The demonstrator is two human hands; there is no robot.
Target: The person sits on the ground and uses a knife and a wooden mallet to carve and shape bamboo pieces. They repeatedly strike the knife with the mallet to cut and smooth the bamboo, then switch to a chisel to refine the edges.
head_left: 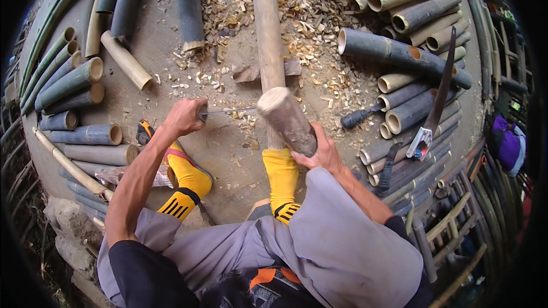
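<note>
We note passage over the grey-brown earthen floor (235,162) between the two yellow-socked feet (191,177), with the thin grey metal rod (231,111) crossing ahead and the long pale round pole (268,34) and thick brown wooden cylinder (289,122) barring the right.

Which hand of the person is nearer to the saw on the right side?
Right. The right hand, gripping a wooden block, is left of the saw; the left hand, holding a thin metal tool, is farther left.
</note>
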